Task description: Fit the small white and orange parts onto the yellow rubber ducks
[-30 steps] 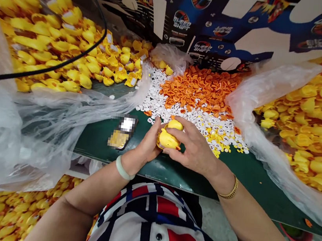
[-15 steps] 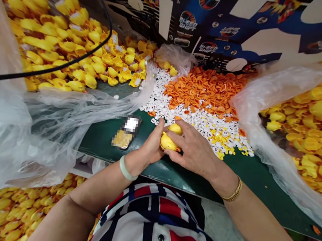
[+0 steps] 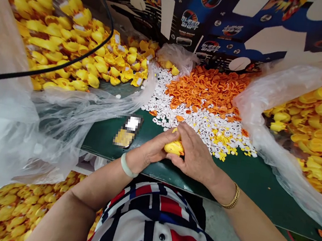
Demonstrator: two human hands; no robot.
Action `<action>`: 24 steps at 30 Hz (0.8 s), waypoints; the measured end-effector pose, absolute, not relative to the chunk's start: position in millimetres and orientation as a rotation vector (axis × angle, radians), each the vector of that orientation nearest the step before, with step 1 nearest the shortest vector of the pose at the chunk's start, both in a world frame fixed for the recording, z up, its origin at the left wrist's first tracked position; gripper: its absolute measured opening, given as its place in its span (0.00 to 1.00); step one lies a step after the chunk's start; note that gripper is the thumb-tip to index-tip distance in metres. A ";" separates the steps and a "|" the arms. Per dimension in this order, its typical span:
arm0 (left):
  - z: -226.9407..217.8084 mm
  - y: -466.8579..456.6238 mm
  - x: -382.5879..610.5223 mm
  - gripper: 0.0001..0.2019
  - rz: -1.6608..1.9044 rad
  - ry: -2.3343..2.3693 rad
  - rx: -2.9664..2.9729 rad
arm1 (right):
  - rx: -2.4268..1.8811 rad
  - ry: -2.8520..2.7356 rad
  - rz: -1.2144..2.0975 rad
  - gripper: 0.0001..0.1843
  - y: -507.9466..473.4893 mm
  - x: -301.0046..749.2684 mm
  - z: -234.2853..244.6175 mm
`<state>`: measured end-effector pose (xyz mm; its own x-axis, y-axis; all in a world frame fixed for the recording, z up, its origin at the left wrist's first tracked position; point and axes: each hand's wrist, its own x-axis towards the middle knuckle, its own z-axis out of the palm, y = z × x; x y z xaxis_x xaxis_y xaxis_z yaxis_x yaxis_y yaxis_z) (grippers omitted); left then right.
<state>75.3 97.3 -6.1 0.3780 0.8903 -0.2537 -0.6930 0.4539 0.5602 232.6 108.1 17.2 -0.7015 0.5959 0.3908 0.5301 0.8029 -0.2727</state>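
My left hand (image 3: 153,148) and my right hand (image 3: 195,152) are closed together round a small yellow duck toy (image 3: 174,147) just above the green table (image 3: 248,179). Most of the duck is covered by my fingers; only its lower yellow side shows. Right behind my hands lies a spread of small white round parts (image 3: 180,111), and behind those a heap of orange beak-shaped parts (image 3: 206,89).
Clear plastic bags of yellow duck halves stand at the left (image 3: 69,53), at the right (image 3: 318,117) and below the table's edge (image 3: 15,212). A phone (image 3: 128,131) lies on the table left of my hands. A black cable (image 3: 52,66) crosses the left bag. Printed blue cardboard (image 3: 221,21) stands behind.
My hands have closed tighter on the duck and pressed it down; more of it is hidden than before. The view has shifted slightly.
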 end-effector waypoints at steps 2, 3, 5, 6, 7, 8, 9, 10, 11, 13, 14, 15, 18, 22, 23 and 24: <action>-4.3 96.5 75.3 0.23 1.011 0.575 0.382 | -0.819 -2.523 0.180 0.48 105.6 233.6 14.9; -3.2 96.2 75.4 0.24 0.993 0.575 0.379 | -0.816 -2.529 0.173 0.48 104.5 234.2 14.7; -1.4 95.8 75.3 0.23 0.973 0.559 0.413 | -0.814 -2.534 0.181 0.48 102.9 235.6 15.4; -0.8 95.9 75.0 0.21 0.975 0.543 0.447 | -0.813 -2.529 0.200 0.48 102.8 236.5 16.1; -0.6 96.1 74.5 0.20 0.979 0.528 0.483 | -0.812 -2.520 0.229 0.48 103.2 237.7 16.9; -0.7 96.5 73.8 0.20 0.981 0.517 0.510 | -0.805 -2.512 0.272 0.49 104.3 239.1 17.5; -0.9 97.0 73.1 0.20 0.988 0.513 0.528 | -0.794 -2.504 0.330 0.49 106.0 241.0 18.1; -1.3 97.6 72.4 0.21 1.001 0.518 0.535 | -0.778 -2.490 0.397 0.50 108.3 243.2 18.5; -1.6 98.1 71.8 0.22 1.018 0.535 0.537 | -0.768 -2.466 0.463 0.50 111.0 245.8 18.8; -1.9 98.7 71.4 0.26 1.047 0.590 0.547 | -0.799 -2.381 0.550 0.46 117.4 251.4 19.1; -1.9 98.6 71.6 0.28 1.059 0.618 0.566 | -0.844 -2.331 0.576 0.43 120.8 253.9 19.3; -1.9 98.2 72.0 0.30 1.066 0.641 0.592 | -0.905 -2.287 0.602 0.40 124.0 255.8 19.6; -2.0 96.6 74.3 0.34 1.079 0.680 0.677 | -1.064 -2.225 0.781 0.33 132.0 257.4 21.5; -3.5 94.2 75.6 0.37 1.108 0.800 0.786 | -1.066 -2.200 1.075 0.28 136.5 252.9 24.5; -3.7 93.4 75.3 0.37 1.114 0.827 0.823 | -1.055 -2.192 1.104 0.26 136.1 251.7 24.7; -3.8 92.5 74.8 0.36 1.118 0.843 0.863 | -1.048 -2.180 1.113 0.24 135.2 250.6 24.5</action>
<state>74.8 92.5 -3.8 0.2215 0.9667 -0.1280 -0.3887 0.2079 0.8976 250.6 135.2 24.5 -0.5952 0.8008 0.0671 0.4156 0.3782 -0.8272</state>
